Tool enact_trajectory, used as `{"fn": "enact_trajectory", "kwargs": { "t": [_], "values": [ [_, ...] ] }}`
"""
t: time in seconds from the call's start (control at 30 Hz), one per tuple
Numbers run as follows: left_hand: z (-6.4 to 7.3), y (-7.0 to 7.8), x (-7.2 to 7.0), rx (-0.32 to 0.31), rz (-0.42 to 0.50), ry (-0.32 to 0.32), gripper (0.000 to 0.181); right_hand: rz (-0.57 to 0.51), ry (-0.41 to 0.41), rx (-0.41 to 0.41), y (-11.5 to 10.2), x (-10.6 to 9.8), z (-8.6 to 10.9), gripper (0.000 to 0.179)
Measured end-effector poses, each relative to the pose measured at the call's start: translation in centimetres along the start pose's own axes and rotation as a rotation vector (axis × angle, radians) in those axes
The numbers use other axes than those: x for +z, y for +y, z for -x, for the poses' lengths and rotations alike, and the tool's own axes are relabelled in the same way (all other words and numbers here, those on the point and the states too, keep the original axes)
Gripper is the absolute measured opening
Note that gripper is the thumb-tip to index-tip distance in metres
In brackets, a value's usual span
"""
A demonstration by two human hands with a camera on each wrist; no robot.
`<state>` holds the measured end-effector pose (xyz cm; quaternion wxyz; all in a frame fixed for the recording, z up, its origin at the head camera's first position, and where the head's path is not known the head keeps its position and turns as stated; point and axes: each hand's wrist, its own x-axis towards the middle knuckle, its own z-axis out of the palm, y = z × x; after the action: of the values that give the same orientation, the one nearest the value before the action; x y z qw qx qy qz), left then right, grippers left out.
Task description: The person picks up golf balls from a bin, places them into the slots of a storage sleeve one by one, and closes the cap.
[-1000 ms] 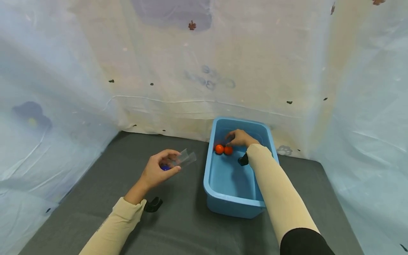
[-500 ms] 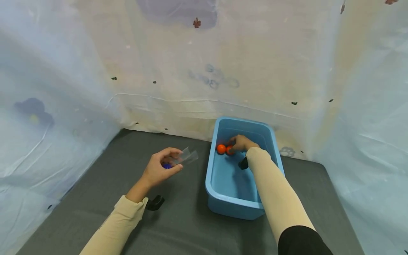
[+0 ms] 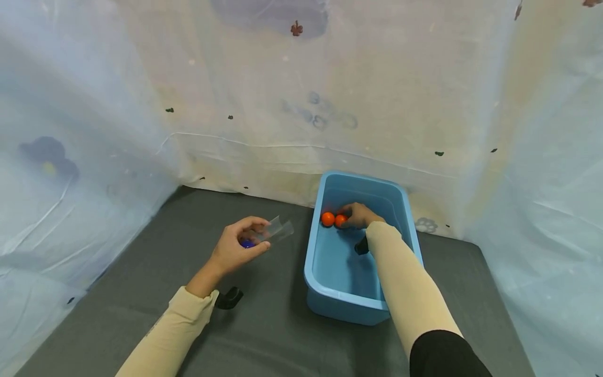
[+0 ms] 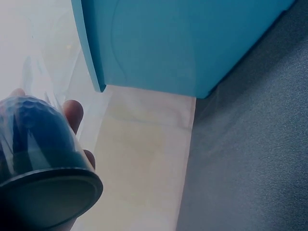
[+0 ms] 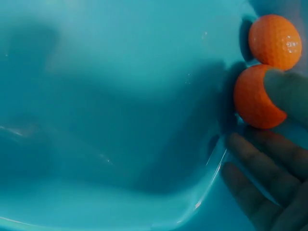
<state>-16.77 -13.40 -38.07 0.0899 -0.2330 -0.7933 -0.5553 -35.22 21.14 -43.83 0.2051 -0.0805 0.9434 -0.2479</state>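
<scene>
orange balls (image 5: 275, 43): dimpled, glossy | tub (image 3: 346, 309): smooth plastic | cup (image 3: 281, 231): clear plastic | tabletop (image 3: 264, 335): matt cloth

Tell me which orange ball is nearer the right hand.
In the head view, it is the right orange ball: the right hand partly covers it, while the left orange ball shows whole.

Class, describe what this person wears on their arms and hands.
The left hand and right hand look bare, without gloves. The left sleeve and right sleeve are cream-coloured and long, reaching the wrists. Black cloth follows farther up on the right side. A small black device sits near the left wrist, and another black piece near the right.
</scene>
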Motion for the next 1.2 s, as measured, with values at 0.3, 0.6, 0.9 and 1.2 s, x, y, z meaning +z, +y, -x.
{"fn": "enact_trajectory", "kwargs": {
  "t": [0.3,0.6,0.9,1.2],
  "values": [
    [0.3,-0.1,-0.2,-0.015,-0.006,-0.005,0.036,0.055,0.030,-0.065,0.2,0.4,-0.5,0.038],
    [0.2,-0.3,-0.4,-0.016,-0.005,-0.002,0.037,0.087,0.017,-0.059,0.7,0.8,-1.1,0.045],
    [-0.3,-0.1,-0.4,-0.005,0.007,-0.022,0.036,0.102,-0.016,-0.005,0.2,0.1,-0.4,0.043],
    [-0.8,-0.1,-0.7,0.025,0.005,-0.026,0.035,0.079,-0.007,0.008,-0.8,-0.8,0.5,0.044]
  ]
}}
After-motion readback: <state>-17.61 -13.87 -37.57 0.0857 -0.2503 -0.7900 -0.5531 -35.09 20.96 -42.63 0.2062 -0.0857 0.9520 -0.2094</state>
